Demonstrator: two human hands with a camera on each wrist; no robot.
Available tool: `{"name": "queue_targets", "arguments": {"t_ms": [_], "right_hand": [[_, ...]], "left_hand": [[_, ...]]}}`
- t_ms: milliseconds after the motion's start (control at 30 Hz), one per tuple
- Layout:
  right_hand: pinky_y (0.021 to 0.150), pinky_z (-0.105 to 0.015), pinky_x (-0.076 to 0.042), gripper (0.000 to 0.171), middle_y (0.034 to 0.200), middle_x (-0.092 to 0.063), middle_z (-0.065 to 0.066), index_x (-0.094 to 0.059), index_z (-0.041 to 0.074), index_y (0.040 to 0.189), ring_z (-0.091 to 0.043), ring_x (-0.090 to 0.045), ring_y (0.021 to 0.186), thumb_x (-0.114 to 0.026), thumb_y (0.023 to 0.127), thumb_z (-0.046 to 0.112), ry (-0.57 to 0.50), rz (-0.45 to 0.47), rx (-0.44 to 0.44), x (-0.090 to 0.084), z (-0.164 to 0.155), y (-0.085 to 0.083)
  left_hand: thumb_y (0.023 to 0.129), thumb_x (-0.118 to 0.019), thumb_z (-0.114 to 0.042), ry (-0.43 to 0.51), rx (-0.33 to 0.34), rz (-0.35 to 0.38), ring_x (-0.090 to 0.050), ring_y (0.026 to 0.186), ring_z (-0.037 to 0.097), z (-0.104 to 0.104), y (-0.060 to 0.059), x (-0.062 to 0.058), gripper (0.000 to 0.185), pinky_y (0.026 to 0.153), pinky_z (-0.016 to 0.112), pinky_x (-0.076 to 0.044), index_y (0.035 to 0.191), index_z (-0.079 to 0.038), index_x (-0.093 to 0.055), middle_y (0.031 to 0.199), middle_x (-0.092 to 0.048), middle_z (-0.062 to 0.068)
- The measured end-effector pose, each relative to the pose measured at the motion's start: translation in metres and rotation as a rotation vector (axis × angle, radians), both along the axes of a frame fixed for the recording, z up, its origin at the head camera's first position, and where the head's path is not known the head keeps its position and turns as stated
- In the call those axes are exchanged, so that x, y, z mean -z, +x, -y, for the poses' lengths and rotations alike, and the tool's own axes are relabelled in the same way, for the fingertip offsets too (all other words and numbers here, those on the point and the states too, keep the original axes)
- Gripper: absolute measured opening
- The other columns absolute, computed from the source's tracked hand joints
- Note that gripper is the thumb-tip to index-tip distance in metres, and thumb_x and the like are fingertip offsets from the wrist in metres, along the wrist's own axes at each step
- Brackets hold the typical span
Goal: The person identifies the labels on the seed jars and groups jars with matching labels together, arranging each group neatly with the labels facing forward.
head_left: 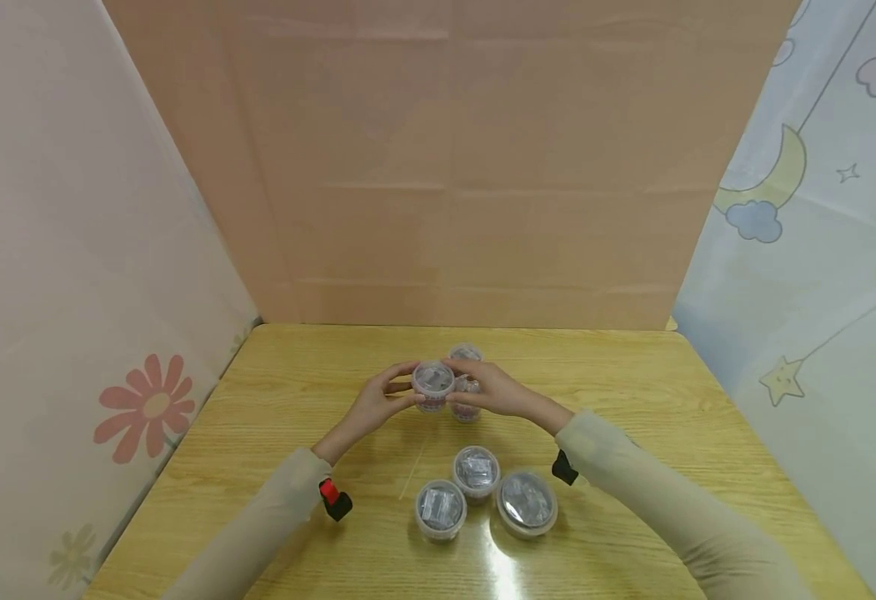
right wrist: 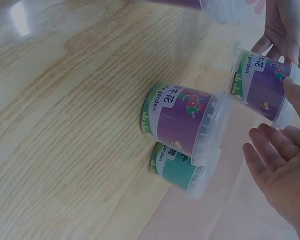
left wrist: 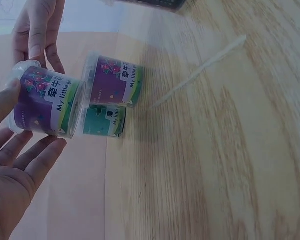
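Purple cup (head_left: 433, 385) pinched between both hands, mid-table

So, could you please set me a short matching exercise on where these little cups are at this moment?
Things:
1. held purple cup
2. green cup
3. cluster of three cups

Places:
A. stands on the table beside the second purple cup
B. lies nearest the person, between the sleeves, touched by neither hand
C. is lifted off the table, between the left hand and the right hand

Pairs: 1-C, 2-A, 3-B
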State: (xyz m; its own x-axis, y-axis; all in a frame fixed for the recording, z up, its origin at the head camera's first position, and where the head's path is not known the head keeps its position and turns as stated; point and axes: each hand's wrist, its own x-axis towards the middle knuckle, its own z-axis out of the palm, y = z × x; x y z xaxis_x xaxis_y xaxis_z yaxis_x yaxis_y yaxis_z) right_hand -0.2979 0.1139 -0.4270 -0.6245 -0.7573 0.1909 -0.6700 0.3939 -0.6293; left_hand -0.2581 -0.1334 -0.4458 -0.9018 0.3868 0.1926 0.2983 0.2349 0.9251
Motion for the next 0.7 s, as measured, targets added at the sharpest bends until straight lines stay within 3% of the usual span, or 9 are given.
{"name": "queue_targets", "arguments": {"t_ms": [133, 267, 500, 700], "right_hand": [[0.095, -0.049, -0.045, 0.064, 0.131, -0.052, -0.013, -0.034, 0.0, 0.141, -0.026, -0.053, 0.117, -0.063, 0.089, 0.023, 0.017, -0.02, -0.009, 0.004, 0.002, -0.004], [0.095, -0.047, -0.045, 0.063, 0.132, -0.052, -0.013, -0.035, 0.001, 0.141, -0.025, -0.053, 0.116, -0.063, 0.089, 0.024, 0.04, -0.031, 0.001, 0.006, 0.004, -0.006], [0.098, -0.045, -0.044, 0.063, 0.135, -0.049, -0.014, -0.036, 0.001, 0.141, -0.027, -0.051, 0.119, -0.064, 0.089, 0.025, 0.102, -0.067, 0.026, 0.004, 0.008, -0.005], [0.1, -0.045, -0.042, 0.063, 0.139, -0.045, -0.015, -0.037, 0.001, 0.14, -0.029, -0.048, 0.123, -0.063, 0.089, 0.027, 0.145, -0.093, 0.031, 0.005, 0.01, -0.005]], "left_hand": [[0.085, -0.067, -0.014, 0.008, -0.013, -0.01, -0.051, 0.116, 0.042, 0.004, -0.009, 0.017, 0.058, 0.086, 0.038, -0.052, 0.138, -0.009, -0.043, 0.136, -0.044, 0.02], [0.085, -0.068, -0.02, -0.014, -0.02, -0.047, -0.053, 0.115, 0.038, 0.006, -0.013, 0.024, 0.058, 0.087, 0.039, -0.052, 0.137, -0.012, -0.044, 0.135, -0.047, 0.017], [0.083, -0.069, -0.028, -0.048, -0.037, -0.051, -0.053, 0.116, 0.033, 0.009, -0.017, 0.029, 0.059, 0.092, 0.048, -0.048, 0.137, -0.017, -0.046, 0.134, -0.05, 0.01], [0.084, -0.068, -0.019, -0.057, -0.027, -0.039, -0.054, 0.114, 0.038, 0.011, -0.018, 0.031, 0.058, 0.087, 0.042, -0.052, 0.137, -0.012, -0.045, 0.135, -0.048, 0.015]]}}
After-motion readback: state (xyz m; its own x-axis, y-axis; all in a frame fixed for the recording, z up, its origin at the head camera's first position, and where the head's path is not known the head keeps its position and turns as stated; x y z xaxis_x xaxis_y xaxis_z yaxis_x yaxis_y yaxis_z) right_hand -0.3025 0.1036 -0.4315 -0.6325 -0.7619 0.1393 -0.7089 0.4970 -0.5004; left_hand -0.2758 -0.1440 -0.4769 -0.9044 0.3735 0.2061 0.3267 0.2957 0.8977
